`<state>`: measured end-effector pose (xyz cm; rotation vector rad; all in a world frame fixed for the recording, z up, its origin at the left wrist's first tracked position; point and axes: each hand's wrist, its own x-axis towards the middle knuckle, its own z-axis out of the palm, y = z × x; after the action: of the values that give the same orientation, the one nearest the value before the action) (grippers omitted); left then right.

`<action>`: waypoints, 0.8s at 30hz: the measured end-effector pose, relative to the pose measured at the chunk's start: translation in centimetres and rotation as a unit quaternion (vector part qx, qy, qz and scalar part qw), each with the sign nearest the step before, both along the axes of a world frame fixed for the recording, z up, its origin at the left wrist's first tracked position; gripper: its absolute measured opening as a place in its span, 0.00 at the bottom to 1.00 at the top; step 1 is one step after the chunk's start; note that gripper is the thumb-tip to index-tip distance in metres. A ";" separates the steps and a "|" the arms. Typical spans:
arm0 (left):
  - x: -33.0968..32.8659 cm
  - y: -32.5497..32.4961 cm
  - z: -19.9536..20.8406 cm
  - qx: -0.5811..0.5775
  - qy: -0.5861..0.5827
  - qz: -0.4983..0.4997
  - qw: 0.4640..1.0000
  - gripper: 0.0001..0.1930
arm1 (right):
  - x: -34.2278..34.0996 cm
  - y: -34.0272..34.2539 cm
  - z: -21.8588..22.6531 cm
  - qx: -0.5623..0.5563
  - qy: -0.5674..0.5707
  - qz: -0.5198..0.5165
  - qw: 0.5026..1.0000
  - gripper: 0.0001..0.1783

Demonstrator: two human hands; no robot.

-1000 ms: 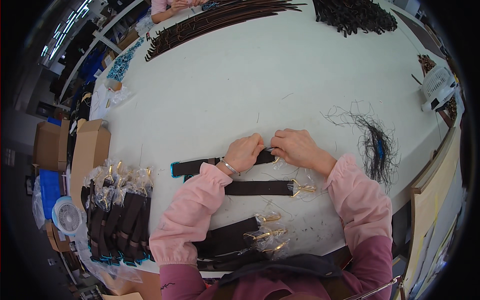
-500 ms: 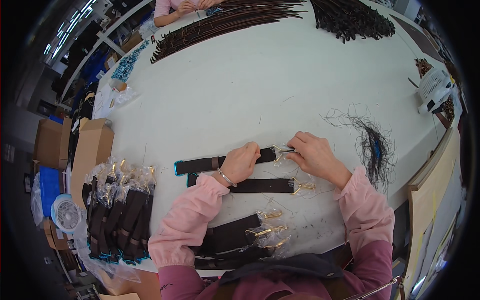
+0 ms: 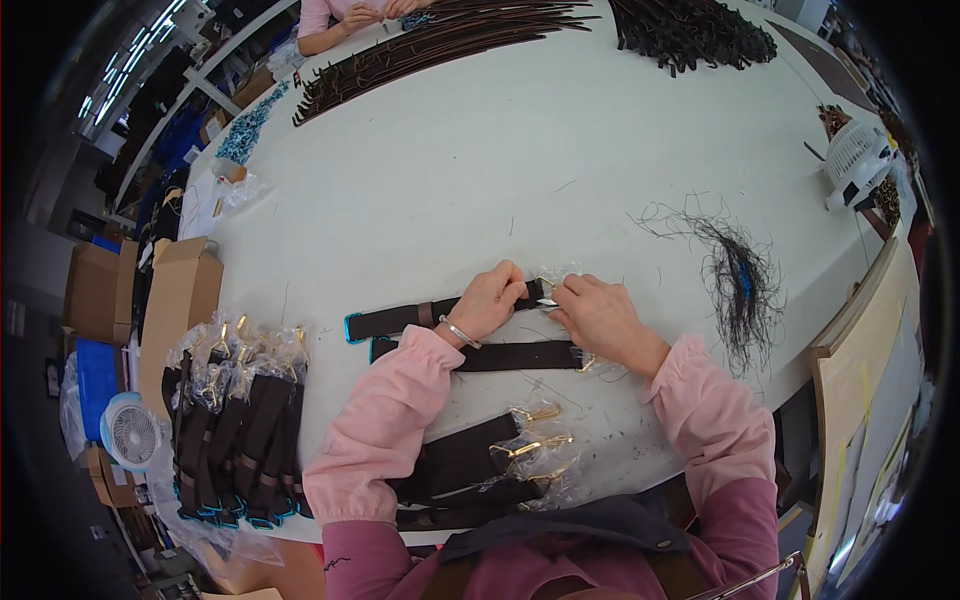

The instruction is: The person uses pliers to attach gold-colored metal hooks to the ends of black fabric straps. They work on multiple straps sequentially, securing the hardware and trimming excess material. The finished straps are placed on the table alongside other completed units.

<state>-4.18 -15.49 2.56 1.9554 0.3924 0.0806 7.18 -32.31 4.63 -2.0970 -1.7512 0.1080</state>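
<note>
My left hand [image 3: 487, 303] pinches the end of a dark brown webbing strap [image 3: 385, 321] that lies flat on the table. This strap has a turquoise buckle [image 3: 352, 327] at its left end and a gold clasp in clear plastic film at its right. My right hand [image 3: 608, 318] is closed on a small bladed metal tool [image 3: 546, 302] that looks like thread snips, mostly hidden in the fingers. Its tip meets the strap beside the clasp. Just nearer, a second dark strap [image 3: 520, 356] lies parallel, with its gold clasp [image 3: 588, 362] partly under my right hand.
Wrapped straps [image 3: 465, 460] are stacked near my body; a bigger bunch [image 3: 245, 440] hangs at the table's left edge. Loose black thread [image 3: 742, 285] lies to the right. Long brown strips [image 3: 430, 55] and a black pile [image 3: 690, 35] sit at the back, near another person's hands [image 3: 362, 15].
My right hand has moved left toward my left hand, bringing the tool's tip to the strap's clasp end. My left hand has shifted slightly up and right, still on the strap.
</note>
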 end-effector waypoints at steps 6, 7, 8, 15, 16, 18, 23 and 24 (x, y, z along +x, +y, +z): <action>-0.1 0.2 -0.5 0.010 -0.004 -0.007 1.000 0.06 | -0.1 0.4 0.4 -0.022 0.003 0.008 1.000 0.09; -0.1 0.2 -0.5 0.009 -0.003 -0.007 1.000 0.06 | -0.1 0.5 0.5 -0.027 0.002 0.009 1.000 0.09; -0.1 0.3 -0.5 0.010 -0.008 -0.010 1.000 0.06 | 0.0 0.6 0.6 -0.032 0.000 0.011 0.999 0.09; 0.1 0.4 -0.1 0.003 0.010 -0.023 1.000 0.05 | 0.2 1.1 0.7 -0.061 -0.005 0.027 0.998 0.08; 0.1 0.5 -0.2 0.003 0.010 -0.025 1.000 0.05 | 0.3 1.1 0.7 -0.058 0.000 0.030 0.998 0.08; 0.2 0.5 0.6 -0.060 0.051 -0.026 0.997 0.06 | 0.5 1.0 0.4 -0.054 0.012 0.034 0.998 0.08; 0.1 0.8 -0.4 -0.165 0.033 0.019 0.986 0.06 | 0.3 0.7 0.6 -0.040 0.028 0.028 0.998 0.09; 0.1 1.0 -0.5 -0.177 0.034 0.020 0.983 0.06 | 0.3 0.7 0.7 -0.036 0.026 0.026 0.999 0.09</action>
<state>-4.12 -14.50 2.03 1.6013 0.4583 -0.0280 7.44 -31.60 5.33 -2.0796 -1.7963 0.2398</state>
